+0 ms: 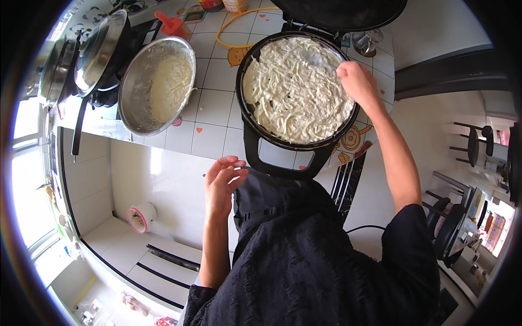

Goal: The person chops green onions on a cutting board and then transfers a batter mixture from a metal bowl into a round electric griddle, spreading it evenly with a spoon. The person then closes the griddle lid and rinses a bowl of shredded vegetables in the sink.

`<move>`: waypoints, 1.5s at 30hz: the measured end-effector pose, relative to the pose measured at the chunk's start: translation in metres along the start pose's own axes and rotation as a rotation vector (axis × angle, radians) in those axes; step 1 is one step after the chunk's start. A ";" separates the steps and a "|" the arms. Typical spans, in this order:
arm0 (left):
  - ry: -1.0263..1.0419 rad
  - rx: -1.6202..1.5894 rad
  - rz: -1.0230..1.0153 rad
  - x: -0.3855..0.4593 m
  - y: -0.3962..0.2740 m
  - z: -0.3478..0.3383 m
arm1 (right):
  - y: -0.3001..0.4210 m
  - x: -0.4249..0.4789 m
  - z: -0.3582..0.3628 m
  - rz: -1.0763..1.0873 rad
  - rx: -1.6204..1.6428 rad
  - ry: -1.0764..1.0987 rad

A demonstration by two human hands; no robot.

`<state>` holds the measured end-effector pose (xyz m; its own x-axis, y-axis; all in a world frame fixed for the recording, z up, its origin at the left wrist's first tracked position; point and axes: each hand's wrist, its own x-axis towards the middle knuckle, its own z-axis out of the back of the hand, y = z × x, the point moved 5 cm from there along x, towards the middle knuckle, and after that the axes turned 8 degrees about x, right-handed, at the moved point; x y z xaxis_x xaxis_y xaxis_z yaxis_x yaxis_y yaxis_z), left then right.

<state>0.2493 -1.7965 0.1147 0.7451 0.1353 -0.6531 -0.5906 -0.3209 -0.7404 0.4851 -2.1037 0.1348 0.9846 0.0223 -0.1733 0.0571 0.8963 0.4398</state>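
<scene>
Pale batter with shredded vegetable (293,98) covers the lower plate of a round black electric griddle (279,168), whose lid (342,14) is raised at the back. My right hand (359,83) grips a translucent spatula or spoon (320,60) over the batter's upper right; its head rests in or on the batter. A few dark gaps show through the layer. In front of the griddle, left of its handle, my left hand (224,179) is held with fingers slightly curled and apart, holding nothing. A steel bowl (136,98) with more batter (169,87) stands left.
A lidded pan (100,53) and other cookware stand on the hob at far left. A red-handled container (173,25) is behind the bowl. A yellow hose (222,34) curves across the tiled counter (212,106). A glass jar (367,40) stands right of the raised lid.
</scene>
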 end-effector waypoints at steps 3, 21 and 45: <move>0.026 -0.010 -0.003 0.003 0.002 0.004 | -0.001 0.011 0.005 -0.011 -0.050 -0.081; 0.075 0.028 -0.029 0.007 -0.008 0.027 | -0.018 -0.008 0.005 -0.193 -0.161 -0.090; 0.173 0.069 0.004 0.007 -0.003 0.054 | 0.059 -0.144 -0.060 0.167 0.221 0.229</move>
<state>0.2392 -1.7440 0.1036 0.7814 -0.0313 -0.6233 -0.6092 -0.2548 -0.7510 0.3367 -2.0270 0.1329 0.9222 0.2816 -0.2651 -0.0425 0.7550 0.6543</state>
